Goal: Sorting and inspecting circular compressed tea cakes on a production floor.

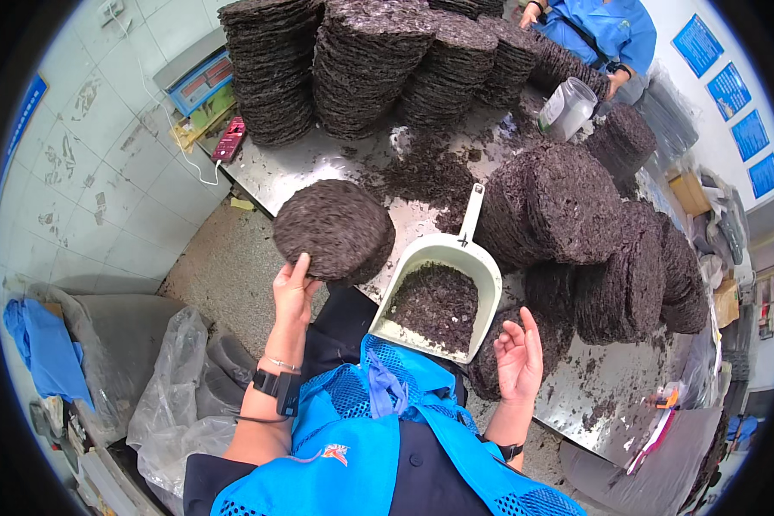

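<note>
My left hand (295, 284) pinches the near edge of a round dark cake (327, 226), which looks like dried seaweed. It is tilted up, and another dark round cake (377, 255) shows behind it. My right hand (518, 358) is raised with the fingers apart and nothing in it, to the right of a white plastic dustpan (490, 271). Dark crumbs (435, 306) fill much of the pan, whose open side faces my body. Partly hidden behind my right hand lies a round cake stack (490, 364) at the table edge.
Tall stacks of cakes (367, 71) line the back, and leaning stacks (574, 200) the right of the metal table (593, 393). Loose crumbs (426, 174) lie mid-table. A scale (200, 80), a charging phone (229, 139), a clear jar (567, 109) and a brush (651, 442) are around. A co-worker (593, 32) handles a stack.
</note>
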`<action>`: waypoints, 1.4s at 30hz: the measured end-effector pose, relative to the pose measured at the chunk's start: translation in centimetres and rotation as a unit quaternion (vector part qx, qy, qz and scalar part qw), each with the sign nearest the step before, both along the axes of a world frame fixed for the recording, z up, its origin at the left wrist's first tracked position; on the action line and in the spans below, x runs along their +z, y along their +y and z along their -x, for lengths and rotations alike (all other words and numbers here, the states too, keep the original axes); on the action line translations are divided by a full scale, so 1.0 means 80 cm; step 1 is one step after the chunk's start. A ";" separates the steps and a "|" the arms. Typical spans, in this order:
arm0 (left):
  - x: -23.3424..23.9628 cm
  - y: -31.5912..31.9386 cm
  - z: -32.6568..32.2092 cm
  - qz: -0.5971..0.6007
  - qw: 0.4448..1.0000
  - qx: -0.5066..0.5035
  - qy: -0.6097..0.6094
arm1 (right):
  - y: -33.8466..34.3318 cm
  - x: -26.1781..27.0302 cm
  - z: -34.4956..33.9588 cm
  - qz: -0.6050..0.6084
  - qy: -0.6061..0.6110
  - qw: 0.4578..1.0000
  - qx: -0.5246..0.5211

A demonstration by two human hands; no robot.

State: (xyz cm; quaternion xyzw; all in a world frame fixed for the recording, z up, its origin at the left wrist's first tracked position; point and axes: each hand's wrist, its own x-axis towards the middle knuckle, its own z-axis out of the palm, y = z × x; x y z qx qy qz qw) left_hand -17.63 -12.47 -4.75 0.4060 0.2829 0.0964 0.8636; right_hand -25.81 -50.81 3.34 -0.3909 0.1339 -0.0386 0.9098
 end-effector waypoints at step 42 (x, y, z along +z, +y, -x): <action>0.045 -0.027 -0.031 -0.135 0.984 -0.079 -0.084 | 0.267 -0.033 -0.185 0.777 -0.338 0.509 0.154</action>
